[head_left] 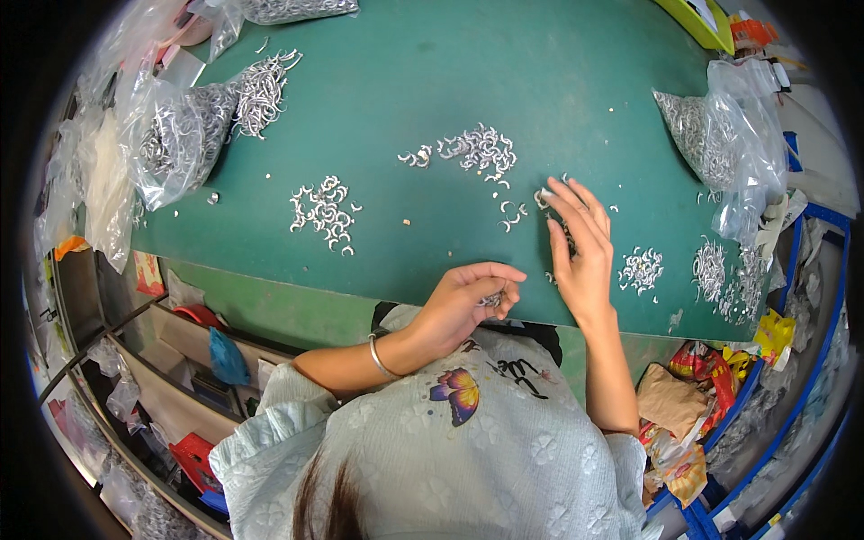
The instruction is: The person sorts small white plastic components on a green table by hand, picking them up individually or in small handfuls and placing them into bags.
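Note:
My left hand [457, 306] is curled closed at the table's near edge, palm partly up, with several small silvery curved metal pieces [490, 299] in its fingers. To its right, my right hand [585, 256] rests over the green tabletop with its fingers stretched out and its thumb apart. A few crescent pieces show beside and under those fingers, partly hidden by them. Just left of the right fingertips lie a few loose crescents [512, 214]. Farther back is a larger pile of crescents [483, 149], and another pile [322, 212] spreads out on the left.
Clear bags of metal pieces stand at the left [184, 135] and right [720, 130]; a heap [263, 93] spills from the left one. More small piles [641, 269] lie near the right edge. A yellow-green tray [706, 25] sits at the far right. Shelving flanks me below the tabletop [378, 90].

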A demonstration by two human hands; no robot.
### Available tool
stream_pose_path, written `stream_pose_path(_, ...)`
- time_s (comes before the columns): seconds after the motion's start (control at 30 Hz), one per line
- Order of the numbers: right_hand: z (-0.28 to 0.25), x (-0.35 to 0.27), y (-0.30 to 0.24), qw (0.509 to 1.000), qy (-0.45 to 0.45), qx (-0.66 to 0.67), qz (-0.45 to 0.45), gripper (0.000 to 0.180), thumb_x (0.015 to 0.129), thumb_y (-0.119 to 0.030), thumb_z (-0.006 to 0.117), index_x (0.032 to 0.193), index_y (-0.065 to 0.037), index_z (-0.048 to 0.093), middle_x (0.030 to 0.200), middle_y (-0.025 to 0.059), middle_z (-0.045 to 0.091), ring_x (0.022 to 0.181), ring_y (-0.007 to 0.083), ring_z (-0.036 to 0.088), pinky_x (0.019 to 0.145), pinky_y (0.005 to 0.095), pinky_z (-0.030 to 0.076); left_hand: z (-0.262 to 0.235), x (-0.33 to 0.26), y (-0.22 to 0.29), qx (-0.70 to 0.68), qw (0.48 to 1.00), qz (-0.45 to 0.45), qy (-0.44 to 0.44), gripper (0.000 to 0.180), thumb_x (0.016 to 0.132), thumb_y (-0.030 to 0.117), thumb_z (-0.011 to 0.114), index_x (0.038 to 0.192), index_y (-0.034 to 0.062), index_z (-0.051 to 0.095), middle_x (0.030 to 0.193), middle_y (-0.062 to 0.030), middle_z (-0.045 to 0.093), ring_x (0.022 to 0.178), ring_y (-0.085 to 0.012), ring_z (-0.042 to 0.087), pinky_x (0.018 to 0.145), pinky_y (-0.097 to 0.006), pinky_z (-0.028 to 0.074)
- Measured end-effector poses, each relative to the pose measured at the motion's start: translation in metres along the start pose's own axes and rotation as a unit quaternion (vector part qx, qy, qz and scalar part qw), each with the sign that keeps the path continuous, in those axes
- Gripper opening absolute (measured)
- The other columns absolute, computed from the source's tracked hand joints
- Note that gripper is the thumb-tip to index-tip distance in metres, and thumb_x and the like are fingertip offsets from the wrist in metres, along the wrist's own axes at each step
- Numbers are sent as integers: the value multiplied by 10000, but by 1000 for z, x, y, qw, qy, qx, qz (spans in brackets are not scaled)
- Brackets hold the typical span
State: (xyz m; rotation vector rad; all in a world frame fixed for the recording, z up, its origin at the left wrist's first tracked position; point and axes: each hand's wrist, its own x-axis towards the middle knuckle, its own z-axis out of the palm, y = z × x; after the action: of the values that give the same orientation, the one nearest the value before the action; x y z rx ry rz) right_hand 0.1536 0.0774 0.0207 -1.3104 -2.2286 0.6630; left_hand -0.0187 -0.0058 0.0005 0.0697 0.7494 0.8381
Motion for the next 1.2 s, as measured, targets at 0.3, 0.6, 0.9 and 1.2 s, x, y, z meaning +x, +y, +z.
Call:
stream_pose_path(0.3, 10, -32, -15, 995, -84, -40, -45, 433, 819, -8, 598, 1248, 18, 543, 1362, 137, 515, 1356, 314, 381, 1104, 582, 214, 1, -10, -3, 17, 1000, -24, -2, 191, 942, 77, 505, 1028, -2, 656, 800, -33, 587, 684, -102, 514, 620, -241, 417)
stream_pose_path(0.6, 9, -30, -16, 996, -72, -20, -44, 481, 846, -73, 615, 1303, 16, 493, 1398, 168, 470, 1355, 327, 377, 1114, 576, 203, -11, -23, -3, 163, 972, -149, -80, 196, 941, 70, 512, 1015, -13, 674, 777, -36, 601, 690, -86, 532, 620, -220, 437)
stream_pose_path(0.9, 8, -36, -19, 989, -138, 2, -49, 527, 850, -143, 627, 1327, 23, 473, 1457, 152, 400, 1387, 318, 322, 1134, 542, 188, -38, -32, -13, 104, 973, -180, -100, 255, 969, 106, 506, 1142, -22, 644, 932, -75, 661, 789, -113, 588, 690, -224, 467)
stream_pose_path(1.2, 22, -17, -28, 987, -125, -77, -66, 596, 830, -177, 651, 1353, 16, 442, 1465, 141, 385, 1387, 316, 318, 1118, 572, 198, -58, -32, -24, -11, 982, -168, -81, 312, 977, 83, 465, 1238, -54, 566, 1107, -157, 646, 972, -189, 634, 898, -315, 524)
